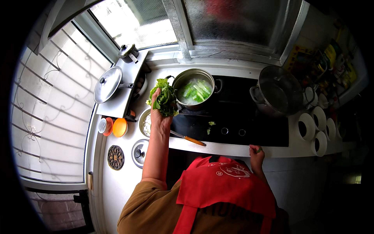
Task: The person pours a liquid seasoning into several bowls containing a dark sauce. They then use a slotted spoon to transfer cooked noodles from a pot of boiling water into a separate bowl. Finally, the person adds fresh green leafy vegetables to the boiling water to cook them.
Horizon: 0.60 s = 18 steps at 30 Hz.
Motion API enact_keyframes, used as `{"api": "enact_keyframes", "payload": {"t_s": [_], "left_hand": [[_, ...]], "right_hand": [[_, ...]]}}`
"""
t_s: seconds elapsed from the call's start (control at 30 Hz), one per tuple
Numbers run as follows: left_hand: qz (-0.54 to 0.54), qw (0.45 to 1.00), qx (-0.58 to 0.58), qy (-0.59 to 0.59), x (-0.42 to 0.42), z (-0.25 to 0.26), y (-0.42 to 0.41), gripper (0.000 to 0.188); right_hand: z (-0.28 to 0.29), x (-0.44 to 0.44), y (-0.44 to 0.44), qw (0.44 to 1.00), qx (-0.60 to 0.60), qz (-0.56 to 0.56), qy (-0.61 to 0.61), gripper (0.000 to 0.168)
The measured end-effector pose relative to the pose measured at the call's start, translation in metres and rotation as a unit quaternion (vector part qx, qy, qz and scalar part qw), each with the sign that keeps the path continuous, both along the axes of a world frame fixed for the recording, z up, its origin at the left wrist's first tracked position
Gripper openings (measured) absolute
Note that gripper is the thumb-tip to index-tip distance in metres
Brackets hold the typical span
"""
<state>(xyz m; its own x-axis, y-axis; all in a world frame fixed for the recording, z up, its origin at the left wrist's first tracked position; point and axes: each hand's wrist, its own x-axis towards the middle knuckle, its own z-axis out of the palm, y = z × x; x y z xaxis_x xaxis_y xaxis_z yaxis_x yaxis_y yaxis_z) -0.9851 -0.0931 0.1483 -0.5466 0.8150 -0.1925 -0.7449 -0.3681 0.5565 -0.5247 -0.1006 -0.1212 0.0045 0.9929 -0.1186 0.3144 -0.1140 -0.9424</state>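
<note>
My left hand (161,120) grips a bunch of leafy green lettuce (164,98), held up just left of a steel pot (180,78). Inside that pot, green leaves with pale stems (197,90) lie in foamy water. My right hand (257,156) is off the counter's front edge with its fingers curled; a small green scrap (259,150) shows in it. Below the lettuce, a bowl of white pieces (145,122) is partly hidden behind my left arm. A knife with an orange-brown handle (194,141) lies along the front of the black cooktop (268,131).
A large, deep pot (279,93) stands on the cooktop's right side, with several white bowls (306,126) beyond it. Leaf scraps (211,123) lie near the knobs. At left are a lidded pan (108,83) on a shelf, an orange container (120,127), a trivet (115,158) and a lid (139,152).
</note>
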Motion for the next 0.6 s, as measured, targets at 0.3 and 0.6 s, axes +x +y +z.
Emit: {"api": "enact_keyframes", "payload": {"t_s": [0.3, 0.6], "left_hand": [[-0.024, 0.998, 0.03, -0.054, 0.002, -0.022, -0.06, 0.03], [0.047, 0.997, -0.012, -0.067, 0.008, -0.031, -0.093, 0.035]], "right_hand": [[0.005, -0.017, 0.007, 0.999, 0.011, 0.034, -0.015, 0.013], [0.003, -0.043, 0.018, 0.996, 0.014, 0.086, -0.008, 0.013]]}}
